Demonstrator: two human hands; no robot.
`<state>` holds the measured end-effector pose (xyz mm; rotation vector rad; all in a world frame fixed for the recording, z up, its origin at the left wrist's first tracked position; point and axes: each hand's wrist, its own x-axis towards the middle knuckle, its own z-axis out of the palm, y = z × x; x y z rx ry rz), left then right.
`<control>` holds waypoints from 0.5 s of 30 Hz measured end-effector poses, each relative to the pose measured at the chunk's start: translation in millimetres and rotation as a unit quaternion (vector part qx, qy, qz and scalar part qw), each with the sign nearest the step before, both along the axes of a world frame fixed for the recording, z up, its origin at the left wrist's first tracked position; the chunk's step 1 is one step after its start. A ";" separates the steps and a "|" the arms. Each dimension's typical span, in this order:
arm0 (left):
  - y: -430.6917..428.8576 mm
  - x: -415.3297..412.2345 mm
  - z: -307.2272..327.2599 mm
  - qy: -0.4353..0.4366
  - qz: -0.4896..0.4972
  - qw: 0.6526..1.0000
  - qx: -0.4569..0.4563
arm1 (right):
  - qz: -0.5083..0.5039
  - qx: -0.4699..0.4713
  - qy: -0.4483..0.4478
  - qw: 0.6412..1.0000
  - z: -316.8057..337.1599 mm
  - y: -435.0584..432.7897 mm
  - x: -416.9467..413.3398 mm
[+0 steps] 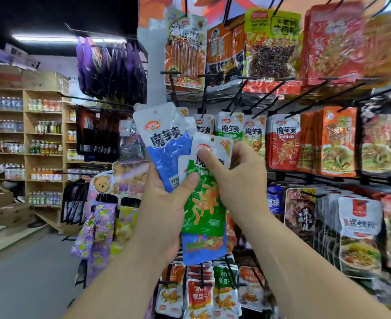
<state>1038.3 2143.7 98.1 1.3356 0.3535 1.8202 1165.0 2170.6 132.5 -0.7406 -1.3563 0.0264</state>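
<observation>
I stand in front of a shop rack hung with snack packets. My left hand holds a fan of packets: a blue and white packet sticks up at the left, and a green packet lies under its thumb. Another blue packet hangs lowest in the bunch. My right hand pinches the white top of the green packet, thumb on its front and fingers behind it.
Black peg hooks jut from the rack toward me, loaded with green, red and orange packets. Purple packets hang at upper left. Wooden shelves of bottles line the far left; grey floor lies below.
</observation>
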 end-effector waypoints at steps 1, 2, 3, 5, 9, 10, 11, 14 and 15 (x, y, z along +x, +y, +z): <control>0.4 4.0 -0.3 0.001 -0.001 1.000 -0.005 | 0.003 -0.002 0.004 1.000 0.7 -0.1 6.1; 1.4 7.5 -1.0 0.000 -0.002 1.000 -0.010 | 0.019 -0.005 0.012 1.000 1.7 -0.7 12.2; 2.6 11.4 -1.6 -0.003 -0.004 1.000 -0.012 | 0.043 -0.011 0.023 0.999 2.8 -0.6 17.6; 2.6 20.8 -1.9 -0.009 -0.006 1.000 -0.013 | 0.084 -0.018 0.036 0.996 3.4 -0.1 27.4; 6.3 34.9 -0.7 -0.022 0.000 0.999 -0.025 | 0.117 -0.022 0.028 0.992 1.0 4.0 43.4; 8.2 35.8 -0.1 -0.010 0.023 1.000 -0.013 | 0.122 -0.029 0.031 0.992 1.2 4.6 47.6; 9.2 37.0 2.4 0.005 0.053 0.999 -0.001 | 0.128 -0.041 0.035 0.990 2.4 4.8 52.3; 16.8 30.5 17.3 0.039 0.126 0.991 0.032 | 0.138 -0.071 0.037 0.987 11.1 6.9 67.2; 20.9 25.4 24.2 0.044 0.140 0.988 0.036 | 0.127 -0.072 0.030 0.989 15.6 9.2 71.4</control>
